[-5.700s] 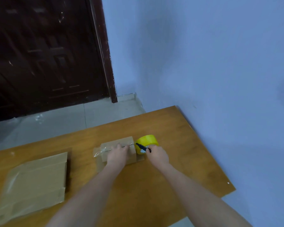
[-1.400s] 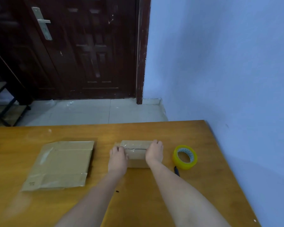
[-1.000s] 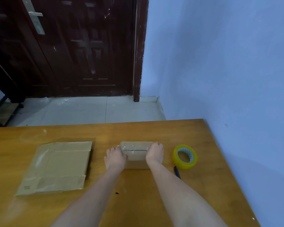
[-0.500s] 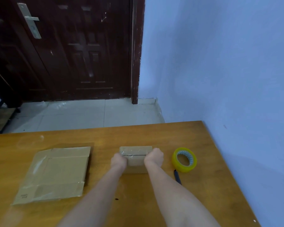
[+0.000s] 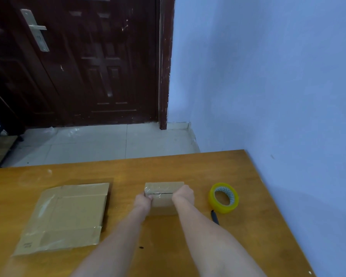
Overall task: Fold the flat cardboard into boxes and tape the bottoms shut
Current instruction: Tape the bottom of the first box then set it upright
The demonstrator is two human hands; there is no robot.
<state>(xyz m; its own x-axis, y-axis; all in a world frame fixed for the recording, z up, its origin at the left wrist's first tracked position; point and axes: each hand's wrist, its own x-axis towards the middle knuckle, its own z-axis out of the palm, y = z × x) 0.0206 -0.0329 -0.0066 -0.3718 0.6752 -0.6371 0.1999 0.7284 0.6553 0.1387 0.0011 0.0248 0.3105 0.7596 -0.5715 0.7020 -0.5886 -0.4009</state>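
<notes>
- Small cardboard box (image 5: 161, 198) is sat on the wooden table (image 5: 188, 166), mid-table, a little right of centre.
- Clear tape is seen across the box's top face; a dark seam line runs left-right under it.
- Left hand (image 5: 142, 201) is curled against the box's left end; fingers are wrapped round that edge, box gripped.
- Right hand (image 5: 184, 195) is curled against the box's right end, knuckles up; box gripped from that side. Fingertips are hidden behind the hand.
- Box is thus clamped between both hands; whether its base is touching the table or lifted cannot be told.
- Flat cardboard (image 5: 65, 216) is laid on the table to the left of the box, well apart from it, unfolded, with shiny tape strips on its surface.
- Yellow tape roll (image 5: 223, 197) is placed right of the box, near the right hand but not touching it, tilted so its hole is seen.
- Dark pen-like tool (image 5: 215, 216) is laid just near-side of the roll, partly covered by the right forearm; type cannot be told.
- Dark wooden door (image 5: 84, 60) with a metal handle is seen beyond the table's far edge; blue wall (image 5: 278, 76) is on the right.
</notes>
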